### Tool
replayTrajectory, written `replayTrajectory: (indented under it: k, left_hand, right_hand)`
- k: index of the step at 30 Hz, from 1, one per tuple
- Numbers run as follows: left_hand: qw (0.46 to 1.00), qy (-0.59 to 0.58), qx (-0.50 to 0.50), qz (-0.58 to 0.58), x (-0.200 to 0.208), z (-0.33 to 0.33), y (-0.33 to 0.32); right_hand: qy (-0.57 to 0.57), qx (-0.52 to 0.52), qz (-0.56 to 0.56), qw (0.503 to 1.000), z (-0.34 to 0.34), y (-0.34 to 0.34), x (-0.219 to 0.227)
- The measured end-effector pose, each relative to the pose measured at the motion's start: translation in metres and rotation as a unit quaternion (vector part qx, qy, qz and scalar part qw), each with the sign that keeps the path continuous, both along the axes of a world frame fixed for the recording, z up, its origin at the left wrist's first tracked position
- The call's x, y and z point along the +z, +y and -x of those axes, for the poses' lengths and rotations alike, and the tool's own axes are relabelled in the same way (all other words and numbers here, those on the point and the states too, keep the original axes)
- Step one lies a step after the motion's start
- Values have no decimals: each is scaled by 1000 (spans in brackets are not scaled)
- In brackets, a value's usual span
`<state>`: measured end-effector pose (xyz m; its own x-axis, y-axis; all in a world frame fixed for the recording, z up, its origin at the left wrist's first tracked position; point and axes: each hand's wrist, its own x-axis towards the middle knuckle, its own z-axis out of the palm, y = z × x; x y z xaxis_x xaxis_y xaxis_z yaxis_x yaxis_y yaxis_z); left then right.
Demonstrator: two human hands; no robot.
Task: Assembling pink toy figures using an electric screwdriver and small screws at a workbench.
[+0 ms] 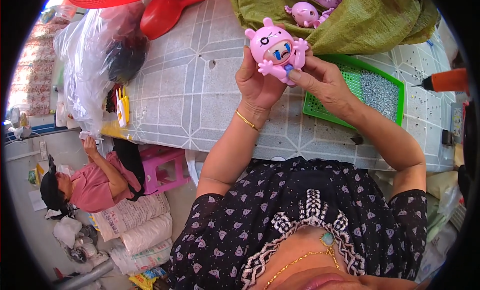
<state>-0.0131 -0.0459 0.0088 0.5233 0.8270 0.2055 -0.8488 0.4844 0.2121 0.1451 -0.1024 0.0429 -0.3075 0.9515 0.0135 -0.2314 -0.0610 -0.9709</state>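
Observation:
Between my two hands I hold a pink toy figure [274, 49] above the table, its painted face turned up toward me. It has round ears, blue eyes and small spread hands. My left hand [260, 87] cups it from behind and the left side, thumb upright along its edge. With my right hand [322, 82] I grip its lower right part, the thumb pressed near its blue front. The fingers behind the toy are partly hidden. Just beyond, an olive woven sack [370, 22] lies open with more pink toy parts [304, 14] in it.
A green tray [327, 112] of small screws [380, 95] sits right, near an orange-handled power screwdriver [447, 82]. A red scoop [165, 15], clear plastic bags [90, 55] and yellow-and-white tools [123, 107] lie left. A co-worker [107, 182] sits beyond the table's left end, near a pink stool [162, 165].

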Motion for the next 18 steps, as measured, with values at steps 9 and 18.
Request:
replayTrajectory:
  k: [9, 18]
  left_hand:
    - [995, 87, 23, -37, -3, 2, 4]
    - [997, 62, 25, -43, 5, 0, 2]
  right_hand:
    - [46, -37, -5, 998, 2, 1, -6]
    - [358, 208, 230, 881, -12, 7, 2]
